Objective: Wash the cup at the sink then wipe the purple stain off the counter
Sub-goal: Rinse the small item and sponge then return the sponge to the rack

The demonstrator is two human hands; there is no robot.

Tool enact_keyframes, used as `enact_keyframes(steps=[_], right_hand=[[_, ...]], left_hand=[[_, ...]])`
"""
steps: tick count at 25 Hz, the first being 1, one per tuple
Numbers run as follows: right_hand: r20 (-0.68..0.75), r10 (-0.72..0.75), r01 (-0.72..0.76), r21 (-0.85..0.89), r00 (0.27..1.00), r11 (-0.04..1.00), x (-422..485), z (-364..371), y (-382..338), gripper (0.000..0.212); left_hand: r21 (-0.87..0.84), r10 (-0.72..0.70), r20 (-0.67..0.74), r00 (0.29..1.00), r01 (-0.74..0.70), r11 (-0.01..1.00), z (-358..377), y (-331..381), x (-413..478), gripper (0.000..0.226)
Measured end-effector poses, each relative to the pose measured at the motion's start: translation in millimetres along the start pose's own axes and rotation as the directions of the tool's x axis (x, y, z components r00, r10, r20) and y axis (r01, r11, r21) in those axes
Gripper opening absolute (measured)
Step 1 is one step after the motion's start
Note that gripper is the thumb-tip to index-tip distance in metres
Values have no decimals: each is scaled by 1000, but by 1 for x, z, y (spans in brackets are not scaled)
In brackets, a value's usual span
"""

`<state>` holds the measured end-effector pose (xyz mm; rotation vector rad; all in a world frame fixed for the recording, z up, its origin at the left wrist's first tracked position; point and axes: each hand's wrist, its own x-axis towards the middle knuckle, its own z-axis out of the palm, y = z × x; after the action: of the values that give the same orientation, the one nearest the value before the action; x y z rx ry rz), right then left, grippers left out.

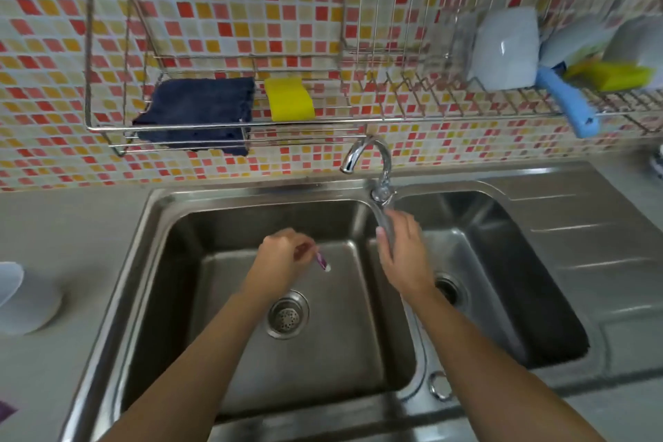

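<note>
Our 2 hands work over the double sink (251, 189).
Our right hand (403, 255) curls round the tap lever (384, 222) above the divider between the 2 basins. Our left hand (283, 258) pinches a small purple-and-white thing (321, 261) over the left basin; we cannot tell what it is. A white vessel (25, 298), perhaps the cup, sits at the left edge of the counter (79, 226), with the purple stain (5, 411) toward its front-left corner.

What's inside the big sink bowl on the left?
A round metal drain strainer sits on the bottom. Over it, the left hand pinches a small purple-and-white thing. The forearm covers part of the bottom, so that patch can't be seen.
</note>
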<state>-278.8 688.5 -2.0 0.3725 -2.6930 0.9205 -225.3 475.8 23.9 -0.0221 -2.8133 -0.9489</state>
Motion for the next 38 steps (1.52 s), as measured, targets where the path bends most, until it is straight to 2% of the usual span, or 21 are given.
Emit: enact_keyframes(steps=[3,5,7,8,9,11,12,13,15,16,18,20,22,24,25,27,31,33,35,37,38], right_hand=[[-207,-219,251,149,954,956,34,-18,-53,38],[-364,-345,422,154,865,894,59,-31,-94,29],[-473,-400,503,111,785,857,88,-46,-136,25],[-472,-403,495,83,784,865,103,-53,-157,26],[-418,-384,443,50,823,895,117,-57,-176,30],[-123,-233,228,-57,965,972,147,-55,-201,51],[85,-95,104,-116,992,988,161,-49,-209,66],[260,39,5,-167,965,986,173,-42,-212,79],[440,150,-57,-217,885,974,189,-22,-212,90],[456,154,-55,-224,877,973,193,-16,-213,84],[392,144,-55,-230,908,972,192,-18,-217,73],[232,32,10,-178,972,984,174,-36,-221,64],[-7,-163,162,-57,987,985,138,-59,-224,55],[-196,-301,308,9,933,951,86,-68,-220,56],[-228,-333,348,28,915,937,56,-65,-214,58],[-184,-368,377,16,912,926,-1,-46,-194,60],[-5,-263,259,-145,965,955,-48,1,-153,58],[39,-182,187,-227,982,956,-45,12,-144,59],[105,-181,204,-275,978,940,-46,19,-141,59],[193,-221,272,-302,956,914,-52,24,-135,60],[208,-201,258,-300,957,919,-52,25,-132,60]], left_hand=[[1,-33,-77,997,33,999,-7,-1,-9,6],[17,-21,-108,994,23,1000,-18,-4,-13,7],[28,-7,-134,991,11,1000,-33,-6,-19,6],[25,-4,-141,990,8,1000,-41,-7,-22,6],[20,2,-148,989,1,1000,-48,-6,-25,6],[21,13,-158,987,-10,1000,-63,-5,-32,8],[25,15,-164,986,-11,1000,-70,-5,-36,8],[24,14,-175,984,-10,1000,-75,-5,-39,7],[16,9,-202,979,-6,1000,-84,-6,-47,6],[15,6,-209,978,-3,1000,-88,-6,-50,7],[-1,9,-222,975,-10,1000,-95,-7,-55,8],[-59,-46,-242,969,32,998,-100,-8,-59,7],[-216,-207,-271,940,151,965,-100,-14,-59,12],[-462,-404,-240,883,262,847,-96,-23,-60,15],[-594,-483,-188,855,292,750,-93,-25,-60,14],[-767,-565,-68,822,319,557,-88,-24,-59,9],[-829,-620,82,781,398,393,-70,-12,-56,10],[-878,-631,175,755,410,247,-62,-4,-53,11],[-897,-624,267,734,426,119,-60,1,-50,12],[-877,-614,337,714,475,71,-60,0,-47,18],[-859,-612,375,696,509,52,-62,-1,-45,20]])
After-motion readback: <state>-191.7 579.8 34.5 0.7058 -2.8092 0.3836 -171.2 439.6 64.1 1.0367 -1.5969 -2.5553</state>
